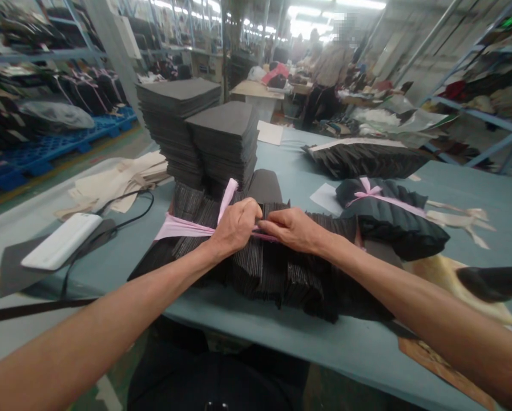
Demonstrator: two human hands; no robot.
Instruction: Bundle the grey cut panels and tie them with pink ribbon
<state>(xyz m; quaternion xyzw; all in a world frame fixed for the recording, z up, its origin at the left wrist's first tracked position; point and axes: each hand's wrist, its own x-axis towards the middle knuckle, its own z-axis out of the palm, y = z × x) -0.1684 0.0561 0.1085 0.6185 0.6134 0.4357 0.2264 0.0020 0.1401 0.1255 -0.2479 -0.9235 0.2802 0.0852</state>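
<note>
In front of me a long bundle of dark, thin cut pieces (249, 265) stands on edge across the table. A pink fabric strip (187, 227) runs around its left end and along its top. My left hand (237, 225) is closed on this strip, and one end of it sticks up above the fist. Close beside it, my right hand (292, 228) also grips the pink strip, with fingers pinched together over the middle of the bundle. The strip's crossing between the two hands is mostly hidden by the fingers.
Tall stacks of dark sheets (225, 128) rise behind the bundle. A second dark bundle (388, 214) tied with pink lies to the right, another dark pile (367, 157) behind it. At left are a white power bank-like device (62, 241) with a black cable and beige scraps (114, 182). A person (328, 71) stands farther back.
</note>
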